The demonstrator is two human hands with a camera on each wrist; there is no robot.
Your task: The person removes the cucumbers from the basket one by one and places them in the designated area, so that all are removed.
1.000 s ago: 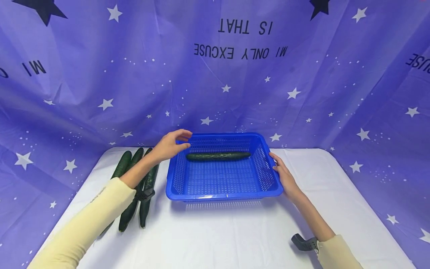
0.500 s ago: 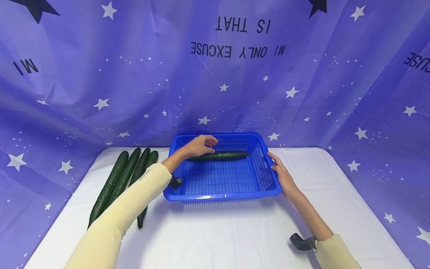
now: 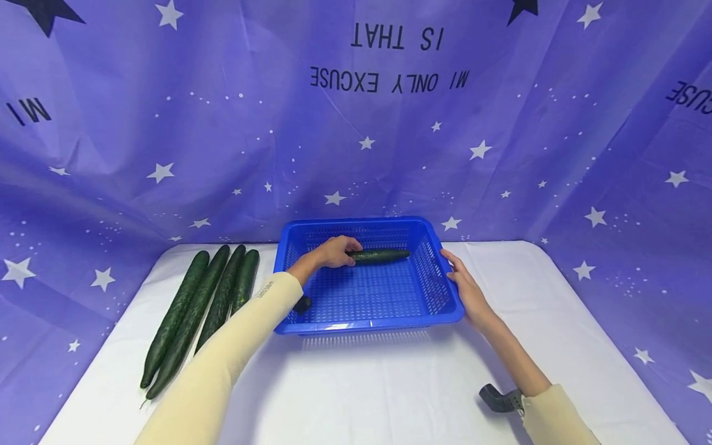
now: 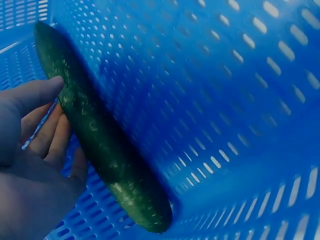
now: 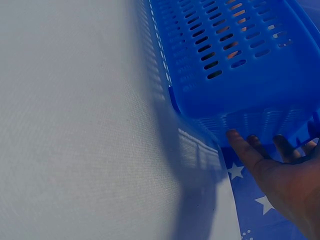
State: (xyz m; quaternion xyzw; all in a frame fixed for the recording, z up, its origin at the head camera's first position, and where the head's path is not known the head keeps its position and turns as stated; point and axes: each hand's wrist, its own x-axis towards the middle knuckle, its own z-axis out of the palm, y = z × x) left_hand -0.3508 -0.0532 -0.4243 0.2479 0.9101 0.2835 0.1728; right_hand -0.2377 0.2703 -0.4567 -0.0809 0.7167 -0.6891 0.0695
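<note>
A long dark-green cucumber point(image 4: 107, 135) lies along the far side inside a blue plastic basket point(image 3: 361, 326). My left hand point(image 3: 335, 252) reaches over the basket's left side and holds this cucumber. In the left wrist view the thumb point(image 4: 50, 89) lies against it, while the fingertips pass behind it. My right hand point(image 3: 471, 295) is at the basket's right end. Its extended fingers touch the outside of the end wall, below the rim in the right wrist view, where the hand point(image 5: 290, 187) shows at the lower right.
Several more cucumbers point(image 3: 177, 315) lie side by side on the white tablecloth point(image 3: 356, 395) left of the basket, partly hidden by the left sleeve point(image 3: 233, 364). A purple star-printed curtain point(image 3: 356, 142) hangs directly behind the table. A dark curved wrist fitting point(image 3: 499, 400) sticks out from the right forearm.
My left hand has moved right and down, from the basket's left rim onto the cucumber inside. More of the loose cucumbers now show. The right hand stays at the basket's end.
</note>
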